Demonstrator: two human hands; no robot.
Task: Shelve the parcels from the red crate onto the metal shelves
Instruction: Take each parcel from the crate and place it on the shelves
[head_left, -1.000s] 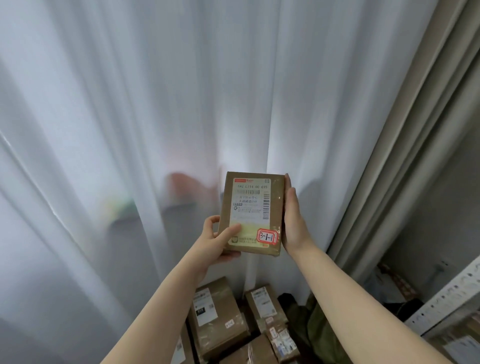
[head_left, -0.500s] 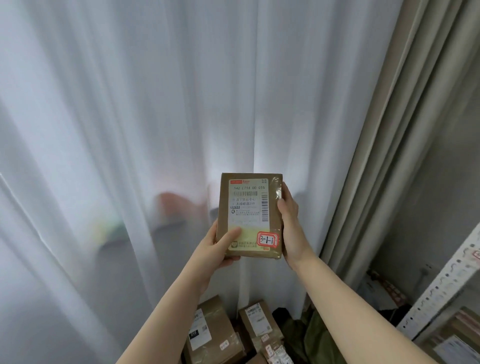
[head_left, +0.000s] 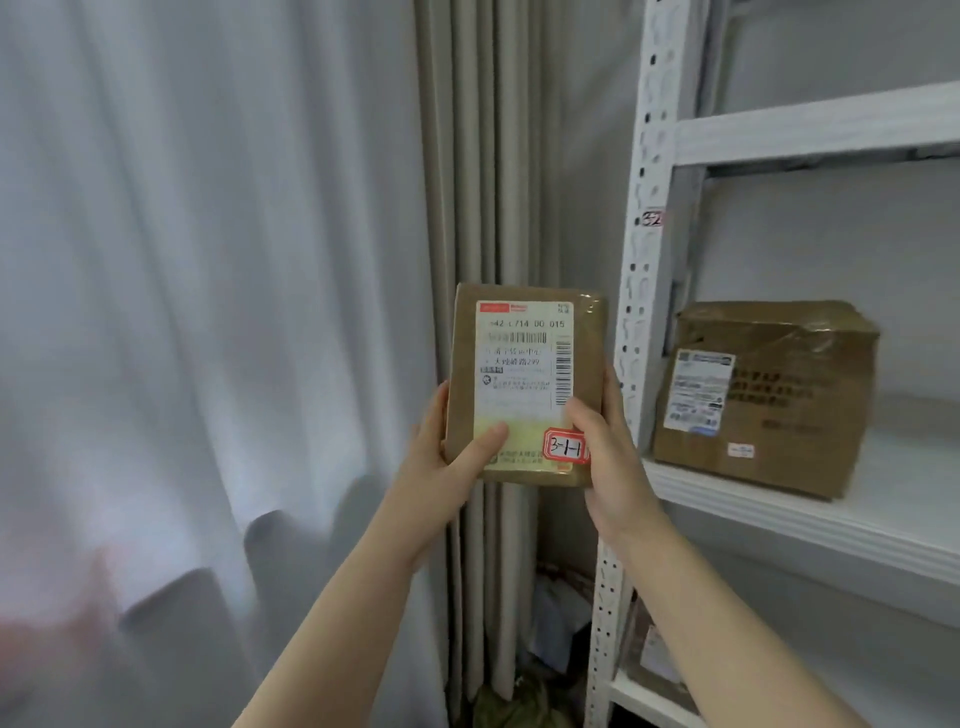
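Both hands, left hand (head_left: 447, 457) and right hand (head_left: 605, 457), have their fingers clamped on the small parcel (head_left: 524, 384), held upright just left of the shelf post (head_left: 641, 291). Swung right carelessly, its corner could catch that post. It might also crowd the box (head_left: 763, 395) already on the shelf (head_left: 810, 525), though depth there is hard to judge.

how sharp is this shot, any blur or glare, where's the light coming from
Head view: the held parcel and both hands, left and right, are fairly sharp, its big print readable; soft daylight glows through the sheer curtain; tape on the shelf box shows faint sheen; lower left corner smears; wide-angle lens leans the shelf post.
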